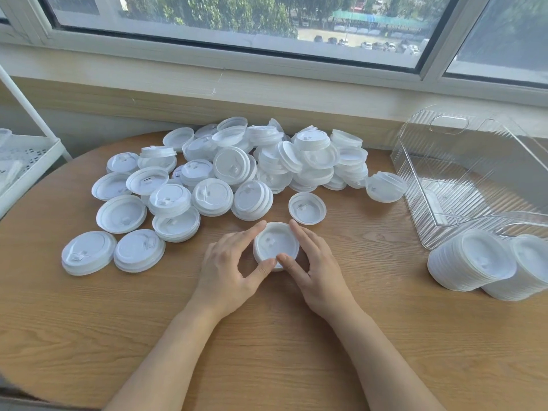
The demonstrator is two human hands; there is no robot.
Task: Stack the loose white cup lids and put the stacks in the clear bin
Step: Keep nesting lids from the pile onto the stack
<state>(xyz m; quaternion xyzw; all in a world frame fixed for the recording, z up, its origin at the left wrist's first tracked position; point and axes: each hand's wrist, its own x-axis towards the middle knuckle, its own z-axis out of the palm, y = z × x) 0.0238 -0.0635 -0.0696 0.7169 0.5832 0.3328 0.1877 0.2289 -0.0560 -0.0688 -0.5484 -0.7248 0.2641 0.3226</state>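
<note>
A short stack of white cup lids (276,243) stands on the wooden table (267,336) in front of me. My left hand (229,274) holds its left side between forefinger and thumb. My right hand (314,271) holds its right side the same way. A big heap of loose white lids (237,173) spreads across the table's far left and middle. One single lid (307,208) lies just beyond my hands. The clear bin (474,179) lies at the right, its open side towards me. Two long lid stacks (474,264) lie at its mouth.
A white perforated shelf rack (26,161) stands at the far left beside the table. A wall with a window sill runs behind the heap. Another lid (385,186) leans near the bin's left wall.
</note>
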